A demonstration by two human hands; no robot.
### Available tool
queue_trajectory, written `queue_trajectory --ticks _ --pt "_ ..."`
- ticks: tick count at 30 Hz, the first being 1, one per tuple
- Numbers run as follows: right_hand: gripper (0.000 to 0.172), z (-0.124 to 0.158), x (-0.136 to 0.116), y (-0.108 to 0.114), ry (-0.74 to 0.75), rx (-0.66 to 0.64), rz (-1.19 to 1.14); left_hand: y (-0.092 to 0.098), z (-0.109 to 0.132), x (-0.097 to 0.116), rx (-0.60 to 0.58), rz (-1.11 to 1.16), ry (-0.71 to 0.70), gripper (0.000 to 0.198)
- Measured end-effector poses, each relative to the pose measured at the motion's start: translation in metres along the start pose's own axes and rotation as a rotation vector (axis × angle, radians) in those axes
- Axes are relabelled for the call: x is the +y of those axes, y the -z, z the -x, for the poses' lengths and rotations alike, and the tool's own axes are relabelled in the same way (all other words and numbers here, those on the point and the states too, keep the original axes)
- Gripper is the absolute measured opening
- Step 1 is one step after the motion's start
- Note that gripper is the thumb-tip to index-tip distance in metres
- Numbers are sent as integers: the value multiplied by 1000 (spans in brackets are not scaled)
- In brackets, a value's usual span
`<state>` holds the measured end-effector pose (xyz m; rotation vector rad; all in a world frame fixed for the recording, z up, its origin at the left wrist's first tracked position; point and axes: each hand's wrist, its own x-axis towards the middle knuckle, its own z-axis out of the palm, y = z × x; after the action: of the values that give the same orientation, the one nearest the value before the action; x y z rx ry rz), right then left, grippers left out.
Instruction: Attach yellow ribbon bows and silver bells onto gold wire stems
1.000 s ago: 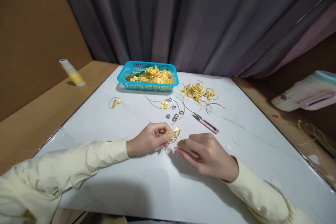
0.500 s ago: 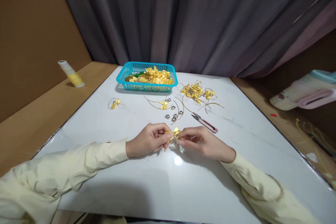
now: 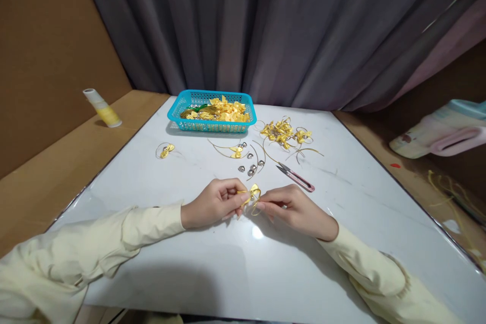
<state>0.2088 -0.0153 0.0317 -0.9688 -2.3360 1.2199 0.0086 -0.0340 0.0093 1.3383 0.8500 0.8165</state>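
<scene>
A small yellow ribbon bow [image 3: 253, 192] with a gold cord is held between both hands just above the white table [image 3: 341, 223]. My left hand [image 3: 214, 202] pinches the bow from the left. From the right, my right hand [image 3: 294, 206] pinches the gold cord at the bow. Both wrists rest on the table. Just beyond the hands lie several silver bells [image 3: 250, 166] and curved gold cords.
A blue basket [image 3: 190, 117] of yellow bows stands at the back. A pile of finished bows [image 3: 284, 132] lies to its right, pink thread snips [image 3: 296, 177] nearer me. A single bow [image 3: 166, 150] lies left. A yellow-white tube [image 3: 102, 108] and a pink jug [image 3: 444, 134] sit off the table.
My right hand has come in from the table to the bow and closed on its cord. My left hand has kept hold of the bow.
</scene>
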Motion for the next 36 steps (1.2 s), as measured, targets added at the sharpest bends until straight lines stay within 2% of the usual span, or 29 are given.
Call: queue_trajectory --ticks 8,19,29,36 --pt "38 0 -2 -3 17 21 0 -1 0 4 -20 -2 -28 25" --pt "32 0 -1 1 104 48 24 0 1 4 -30 26 -12 31" --pt "27 1 3 -2 166 79 89 0 1 4 -18 21 -7 29" --pt "26 1 0 -6 183 94 53 1 2 5 -37 16 -26 22"
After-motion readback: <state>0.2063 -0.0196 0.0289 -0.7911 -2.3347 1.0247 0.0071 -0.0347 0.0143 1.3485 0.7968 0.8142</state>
